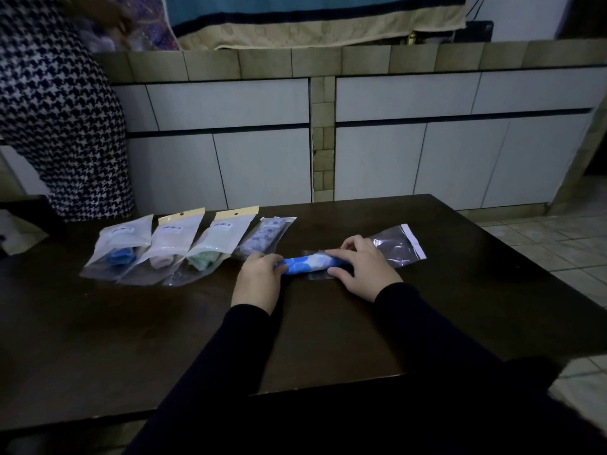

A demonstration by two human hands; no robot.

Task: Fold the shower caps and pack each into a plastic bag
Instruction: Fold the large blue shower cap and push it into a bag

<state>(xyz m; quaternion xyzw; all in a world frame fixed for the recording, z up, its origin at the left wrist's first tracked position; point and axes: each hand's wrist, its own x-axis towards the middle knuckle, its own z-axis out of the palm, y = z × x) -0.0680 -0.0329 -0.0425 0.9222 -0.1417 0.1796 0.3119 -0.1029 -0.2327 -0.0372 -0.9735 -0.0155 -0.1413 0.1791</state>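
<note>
Both hands grip our rolled shower cap (307, 265) mid-tabletop: left hand (259, 277) at its left end, right hand (361, 267) over the right end, its long axis pointing rightward into the plastic bag (399, 246).

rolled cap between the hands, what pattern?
Rolled fabric shower cap: blue with white floral-looking blotches, seen in the head view.

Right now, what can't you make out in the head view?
- Labels on the three packed bags: too small and dim to read.
- Whether the rolled blue cap has entered the clear bag: the right hand covers that end.
- The cap's other end: inside the left hand grip.
</note>
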